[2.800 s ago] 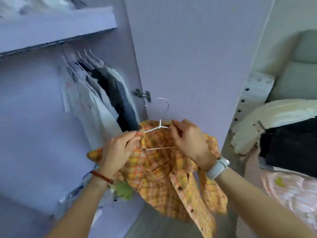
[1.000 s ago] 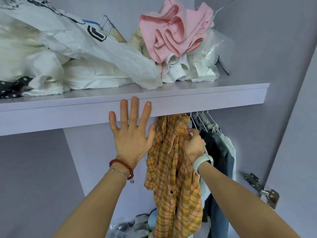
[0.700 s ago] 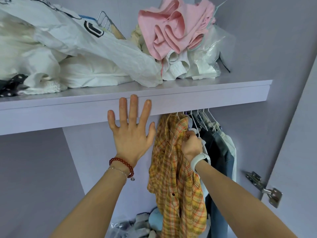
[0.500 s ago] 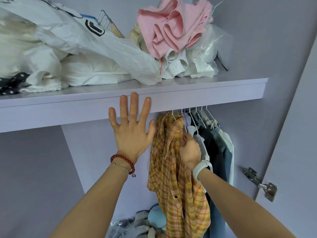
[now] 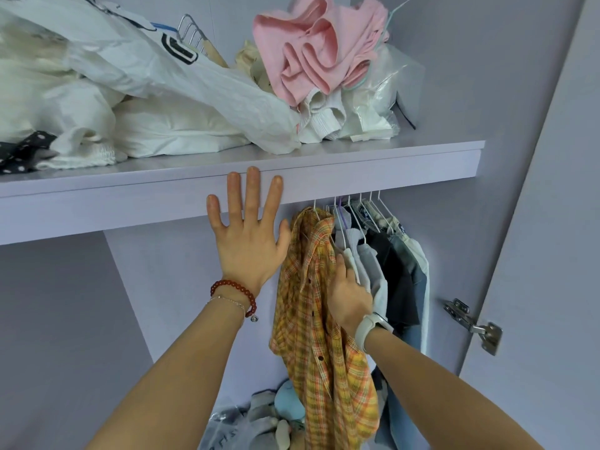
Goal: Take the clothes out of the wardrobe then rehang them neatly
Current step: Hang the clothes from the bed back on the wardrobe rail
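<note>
Two bare arms reach up from the bottom of the view into the wardrobe. The left arm goes straight up, with a red bead bracelet (image 5: 234,288) and a thin chain on the wrist. The left hand (image 5: 248,240) is flat and wide, fingers spread and straight, holding nothing. Its fingertips press on the front edge of the purple shelf (image 5: 373,172). The right arm comes in from the lower right, with a white watch (image 5: 368,327) on the wrist. The right hand (image 5: 347,295) sits between the orange plaid shirt (image 5: 319,336) and the pale grey top (image 5: 367,258) next to it. Its fingers point up and lie fairly straight, touching the clothes; I cannot tell if they pinch anything. The plaid shirt hangs on a white hanger under the shelf, at the left end of the row. To its right hang more clothes on white hangers (image 5: 360,206), grey, black and blue ones. Below, on the wardrobe floor, lies a pile of soft things (image 5: 276,414). A metal hinge (image 5: 474,324) sticks out by the door on the right. Up on the shelf sit white bags (image 5: 162,92) and a crumpled pink cloth (image 5: 318,50).
</note>
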